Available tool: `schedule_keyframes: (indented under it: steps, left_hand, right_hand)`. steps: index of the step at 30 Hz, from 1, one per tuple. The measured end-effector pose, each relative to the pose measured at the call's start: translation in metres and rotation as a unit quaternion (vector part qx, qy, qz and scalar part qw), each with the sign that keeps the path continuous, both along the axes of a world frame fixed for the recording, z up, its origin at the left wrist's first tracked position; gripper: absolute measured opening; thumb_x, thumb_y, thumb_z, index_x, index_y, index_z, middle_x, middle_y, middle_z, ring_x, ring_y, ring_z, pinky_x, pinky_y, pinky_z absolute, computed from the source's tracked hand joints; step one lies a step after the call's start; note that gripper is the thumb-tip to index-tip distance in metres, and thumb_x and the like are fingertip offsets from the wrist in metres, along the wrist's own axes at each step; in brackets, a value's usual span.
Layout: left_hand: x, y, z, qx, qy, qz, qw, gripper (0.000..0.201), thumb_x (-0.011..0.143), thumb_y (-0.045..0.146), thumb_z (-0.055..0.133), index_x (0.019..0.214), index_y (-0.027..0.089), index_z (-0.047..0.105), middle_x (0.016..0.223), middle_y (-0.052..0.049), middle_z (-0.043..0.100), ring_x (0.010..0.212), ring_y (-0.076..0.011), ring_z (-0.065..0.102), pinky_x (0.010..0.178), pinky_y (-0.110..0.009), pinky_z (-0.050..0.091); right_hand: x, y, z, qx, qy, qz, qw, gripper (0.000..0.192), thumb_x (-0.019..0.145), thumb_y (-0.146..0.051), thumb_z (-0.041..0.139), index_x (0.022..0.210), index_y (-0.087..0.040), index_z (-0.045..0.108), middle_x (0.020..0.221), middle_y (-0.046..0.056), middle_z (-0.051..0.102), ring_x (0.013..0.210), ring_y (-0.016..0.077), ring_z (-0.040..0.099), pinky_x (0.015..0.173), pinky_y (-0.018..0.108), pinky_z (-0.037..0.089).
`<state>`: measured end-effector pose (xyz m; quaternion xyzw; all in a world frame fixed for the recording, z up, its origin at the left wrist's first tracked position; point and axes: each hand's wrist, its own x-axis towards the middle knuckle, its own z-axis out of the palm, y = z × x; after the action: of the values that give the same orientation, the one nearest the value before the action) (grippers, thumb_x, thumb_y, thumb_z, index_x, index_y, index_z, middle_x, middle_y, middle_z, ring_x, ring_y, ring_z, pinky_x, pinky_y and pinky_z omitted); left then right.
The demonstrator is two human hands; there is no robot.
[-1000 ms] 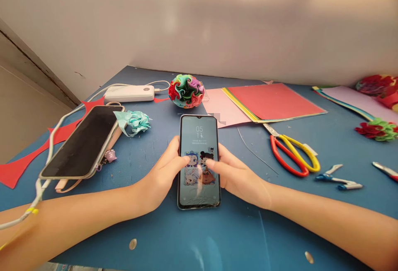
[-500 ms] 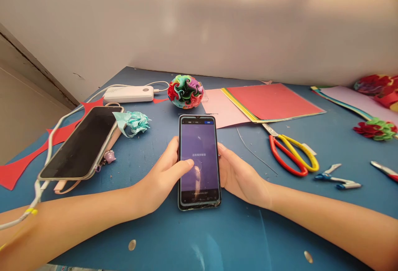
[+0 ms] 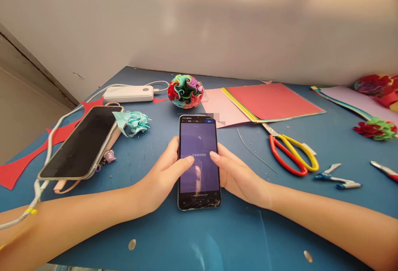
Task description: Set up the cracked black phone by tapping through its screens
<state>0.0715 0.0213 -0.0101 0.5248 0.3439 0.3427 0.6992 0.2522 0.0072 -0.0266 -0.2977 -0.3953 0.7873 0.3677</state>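
Holding the phone [image 3: 199, 161] at centre frame, the left hand [image 3: 164, 175] and right hand [image 3: 238, 173] clasp its two long edges, fingers curled around the sides, so the device is pinched between the palms and stands tilted just above the blue table [image 3: 199, 238]

Changes against the earlier pictures:
- One second ago the screen showed a lock display with a clock and cartoon figures. It now shows a plain purple page with one short line of text at mid-screen, too small to read
- Half a second ago the purple page was already up, with only the left thumb over the glass. The right thumb has now returned to the screen, so both thumb tips lie on or just over its middle, close to each other; contact with the glass cannot be confirmed
- Neither the device nor the forearms have shifted place

Judgement: the phone has been unlocked and a page is loading or waiting; work is at the screen-input stage

Surroundings:
- Left of frame: a second phone [image 3: 82, 142], screen dark, lying beside a crumpled teal paper piece [image 3: 133, 121]
- Upper centre: a multicoloured folded paper ball [image 3: 185, 91], with a white power bank [image 3: 129, 93] to its left
- Right of centre: red and yellow scissors [image 3: 292, 155] below a stack of coloured sheets [image 3: 270, 101]
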Motion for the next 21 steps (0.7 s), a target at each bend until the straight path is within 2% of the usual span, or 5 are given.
schedule_keyframes:
  steps: [3,7,10,17,21]
  left_hand:
    - [0.0013,0.0001,-0.0007,-0.005,0.015,0.002,1.000,0.024,0.093,0.031,0.045,0.115,0.022,0.040,0.115,-0.003,0.054,0.100,-0.0191,0.055,0.080,-0.028,0.051]
    - [0.0025,-0.0002,-0.0017,-0.001,0.041,-0.003,0.999,0.025,0.090,0.031,0.052,0.111,0.024,0.039,0.112,-0.001,0.055,0.093,-0.0167,0.057,0.077,-0.028,0.052]
    - [0.0017,-0.0002,-0.0010,-0.003,0.038,-0.005,0.999,0.025,0.090,0.031,0.052,0.110,0.024,0.039,0.112,-0.001,0.055,0.095,-0.0167,0.056,0.078,-0.027,0.052]
    - [0.0001,0.0003,-0.0003,-0.002,0.018,0.003,1.000,0.029,0.092,0.030,0.046,0.119,0.023,0.039,0.115,-0.002,0.054,0.103,-0.0184,0.053,0.080,-0.027,0.050]
    - [-0.0001,-0.0001,-0.0001,-0.005,0.016,0.005,1.000,0.032,0.092,0.030,0.044,0.123,0.022,0.038,0.110,-0.002,0.057,0.100,-0.0189,0.054,0.079,-0.027,0.049]
  right_hand:
    - [0.0006,-0.0005,-0.0037,0.013,-0.015,-0.004,1.000,0.039,0.093,-0.032,0.046,0.131,-0.034,0.038,0.122,0.002,0.056,0.099,0.0165,0.060,0.083,0.035,0.050]
    - [-0.0012,-0.0002,-0.0064,0.041,-0.035,-0.013,0.998,0.042,0.090,-0.028,0.053,0.129,-0.034,0.039,0.125,0.001,0.054,0.104,0.0143,0.058,0.085,0.030,0.050]
    - [-0.0024,-0.0003,-0.0051,0.056,-0.039,-0.013,0.998,0.043,0.088,-0.027,0.056,0.128,-0.033,0.041,0.127,0.001,0.052,0.106,0.0143,0.057,0.087,0.030,0.049]
    - [-0.0008,-0.0006,-0.0030,0.049,-0.050,-0.005,0.998,0.045,0.090,-0.028,0.053,0.131,-0.034,0.036,0.125,0.001,0.054,0.105,0.0151,0.058,0.083,0.031,0.051]
    - [0.0008,-0.0004,-0.0034,0.047,-0.061,-0.006,0.997,0.043,0.090,-0.028,0.053,0.129,-0.033,0.038,0.122,0.001,0.055,0.104,0.0144,0.058,0.083,0.029,0.050]
